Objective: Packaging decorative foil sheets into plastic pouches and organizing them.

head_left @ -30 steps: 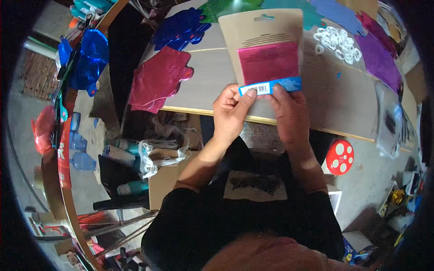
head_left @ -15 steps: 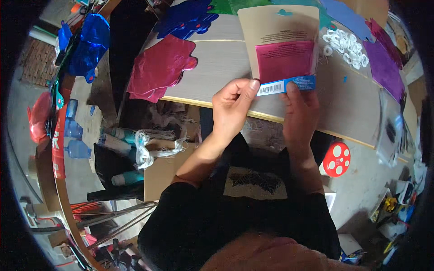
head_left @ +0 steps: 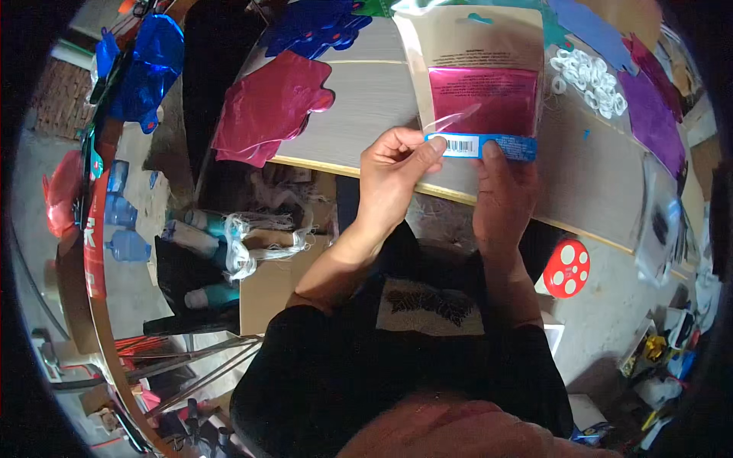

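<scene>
A flat clear plastic package [head_left: 482, 103] stands up in front of me over the table's near edge. It has a tan backing card with a hang hole and a folded magenta foil piece inside. Along its bottom runs a blue strip [head_left: 508, 147] with a white barcode label. My left hand [head_left: 389, 179] pinches the lower left corner between thumb and fingers. Pressed on the strip at the right is the thumb of my right hand [head_left: 504, 198], its fingers mostly hidden behind the package. A glossy plastic film edge shows above my left thumb.
Magenta foil sheets [head_left: 271, 111] lie on the table [head_left: 359, 114] at left, with blue foil pieces [head_left: 317, 30] behind. Right of the package sit a pile of white string coils [head_left: 588, 80] and purple sheets [head_left: 653, 122]. A red, white-dotted round stool [head_left: 567, 269] stands below the table edge.
The package has tilted a little, and light now glares off its upper left. A film edge has come into sight above my left thumb. Both hands keep their hold.
</scene>
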`<state>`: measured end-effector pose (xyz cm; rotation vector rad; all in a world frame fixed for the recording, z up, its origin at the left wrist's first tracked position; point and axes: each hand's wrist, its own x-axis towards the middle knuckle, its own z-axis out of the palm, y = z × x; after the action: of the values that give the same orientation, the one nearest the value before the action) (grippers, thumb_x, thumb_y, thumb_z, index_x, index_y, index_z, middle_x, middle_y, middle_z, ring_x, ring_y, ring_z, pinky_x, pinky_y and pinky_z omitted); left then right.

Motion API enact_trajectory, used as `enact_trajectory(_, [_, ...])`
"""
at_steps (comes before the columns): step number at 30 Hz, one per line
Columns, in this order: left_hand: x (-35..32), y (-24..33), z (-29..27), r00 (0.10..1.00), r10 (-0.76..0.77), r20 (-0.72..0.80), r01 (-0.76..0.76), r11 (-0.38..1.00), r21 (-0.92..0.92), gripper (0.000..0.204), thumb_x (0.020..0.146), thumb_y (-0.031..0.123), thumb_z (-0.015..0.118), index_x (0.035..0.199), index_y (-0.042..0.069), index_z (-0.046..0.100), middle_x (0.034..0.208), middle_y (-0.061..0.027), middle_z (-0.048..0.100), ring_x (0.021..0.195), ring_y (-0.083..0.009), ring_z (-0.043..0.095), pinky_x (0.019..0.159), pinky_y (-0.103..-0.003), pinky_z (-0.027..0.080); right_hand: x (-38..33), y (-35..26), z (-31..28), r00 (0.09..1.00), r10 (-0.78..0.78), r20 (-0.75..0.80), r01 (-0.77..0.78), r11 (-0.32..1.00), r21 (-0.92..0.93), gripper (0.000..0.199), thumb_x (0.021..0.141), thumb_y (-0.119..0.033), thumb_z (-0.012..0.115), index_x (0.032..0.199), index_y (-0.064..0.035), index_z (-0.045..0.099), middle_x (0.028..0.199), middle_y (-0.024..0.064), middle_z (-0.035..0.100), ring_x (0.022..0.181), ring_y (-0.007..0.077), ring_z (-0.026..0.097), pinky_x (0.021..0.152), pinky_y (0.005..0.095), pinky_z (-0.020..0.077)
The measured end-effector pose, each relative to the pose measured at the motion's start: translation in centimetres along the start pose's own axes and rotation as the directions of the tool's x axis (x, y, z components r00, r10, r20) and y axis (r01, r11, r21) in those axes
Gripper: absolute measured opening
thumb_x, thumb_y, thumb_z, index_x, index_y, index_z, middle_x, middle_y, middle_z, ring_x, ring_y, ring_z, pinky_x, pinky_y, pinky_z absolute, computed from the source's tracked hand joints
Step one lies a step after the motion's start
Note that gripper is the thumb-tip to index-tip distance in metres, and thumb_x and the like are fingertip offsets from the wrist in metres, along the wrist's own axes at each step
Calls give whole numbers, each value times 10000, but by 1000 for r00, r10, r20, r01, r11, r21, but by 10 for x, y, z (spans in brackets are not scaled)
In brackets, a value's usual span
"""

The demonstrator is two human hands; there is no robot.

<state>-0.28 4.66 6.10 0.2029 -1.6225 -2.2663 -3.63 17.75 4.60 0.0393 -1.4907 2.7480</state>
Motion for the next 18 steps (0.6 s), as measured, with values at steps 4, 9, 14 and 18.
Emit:
enact_trajectory(4, [3, 2, 10, 995, -27, -101, 17, 995, -103, 96, 891, 69, 691, 857, 16, 620, 782, -32, 659, 675, -54, 582, 633, -190, 476, -4, 4, -1, 997, -77, 3, 77, 992, -96, 204, 896, -83, 660, 1088, -50, 600, 1020, 22, 633, 898, 99, 600, 784, 258, 511])
enact_trajectory(9, [-2, -4, 10, 981, 176, -80, -167, 981, 102, 97, 901, 81, 683, 886, 3, 628, 781, -28, 658, 677, -45, 566, 636, -184, 453, -1, -1, -2, 999, -45, 8, 45, 999, -26, 197, 892, -60, 660, 1078, -43, 599, 1008, 22, 636, 879, 102, 605, 776, 259, 527])
enact_trajectory(14, [-1, -3, 17, 884, 462, -72, -404, 832, 380, 93, 864, 32, 712, 898, -20, 644, 796, -57, 679, 710, -58, 598, 627, -210, 482, -1, 3, -5, 998, -68, 5, 67, 996, 64, 196, 895, -25, 642, 1085, -42, 598, 1016, 22, 636, 890, 103, 611, 778, 253, 542])
enact_trajectory(18, [2, -1, 14, 738, 675, 23, -575, 609, 546, 145, 825, -11, 735, 933, -20, 639, 836, -85, 703, 698, -72, 620, 612, -220, 502, 1, 2, -4, 998, -58, -3, 59, 997, 55, 225, 898, -17, 634, 1117, -50, 592, 1027, 26, 634, 906, 106, 614, 786, 254, 546])
